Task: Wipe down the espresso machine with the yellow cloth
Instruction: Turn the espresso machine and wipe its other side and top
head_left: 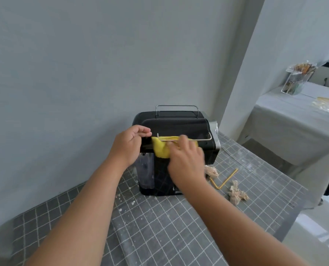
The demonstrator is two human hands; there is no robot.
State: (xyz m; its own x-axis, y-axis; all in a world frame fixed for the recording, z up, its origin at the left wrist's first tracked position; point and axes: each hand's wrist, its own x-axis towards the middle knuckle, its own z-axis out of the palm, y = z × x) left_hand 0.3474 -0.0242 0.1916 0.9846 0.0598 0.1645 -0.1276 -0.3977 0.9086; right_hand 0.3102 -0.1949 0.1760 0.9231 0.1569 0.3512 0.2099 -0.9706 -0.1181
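Observation:
A black espresso machine [181, 125] stands on a grey grid-patterned tablecloth [169, 227] against the wall, its back side toward me. My left hand [130, 144] grips the machine's upper left corner, fingers curled over the edge. My right hand [186, 162] presses a crumpled yellow cloth [160, 148] against the machine's top near edge, just under a thin metal rail [198, 139]. The hand is blurred with motion. Part of the cloth is hidden under its fingers.
Two crumpled brown paper wads [211, 171] [237, 194] and a bent yellow straw [225, 182] lie on the cloth right of the machine. A second cloth-covered table [294, 116] at the far right holds a clear box of items [298, 79]. The table edge drops off to the right.

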